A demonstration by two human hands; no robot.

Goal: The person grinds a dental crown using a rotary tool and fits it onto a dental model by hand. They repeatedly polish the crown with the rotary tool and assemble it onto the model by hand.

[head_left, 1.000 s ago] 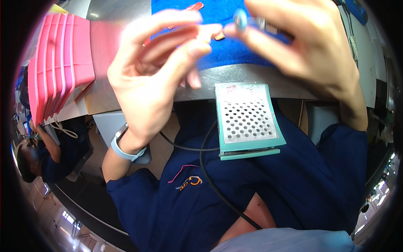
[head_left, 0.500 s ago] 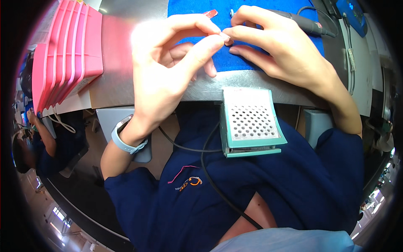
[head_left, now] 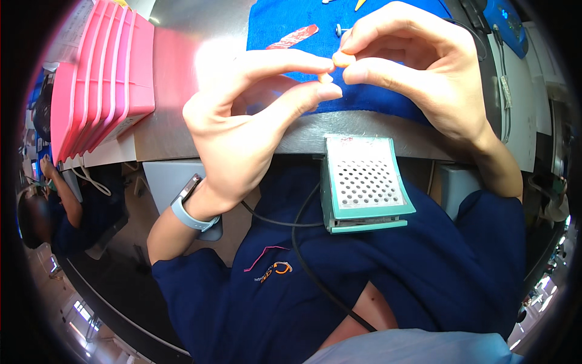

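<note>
Both hands are raised over a blue cloth [head_left: 379, 100], fingertips close together. My left hand [head_left: 236, 127] pinches a small pale piece [head_left: 325, 78] between thumb and index finger. In my right hand [head_left: 433, 70], thumb and index finger grip a small yellowish rounded piece [head_left: 344, 59]. The two pieces are very near each other; whether they touch I cannot tell. Behind the fingers lies a red-and-white patterned strip [head_left: 294, 37] on the cloth. A small round metal tip [head_left: 339, 30] shows beside my right fingers; the rest of that tool is hidden by the hand.
A pink ribbed bin [head_left: 106, 79] stands at the left on the metal bench [head_left: 200, 30]. Below the bench edge, toward me, juts a teal box with a perforated white plate [head_left: 370, 182]. At the far right is a blue device [head_left: 508, 23] with cables. Another person [head_left: 63, 197] sits far left.
My hands have drawn slightly apart, with a small piece showing in each pinch. The right hand has turned and come nearer. More of the red-and-white strip shows; the dark handpiece is now hidden.
</note>
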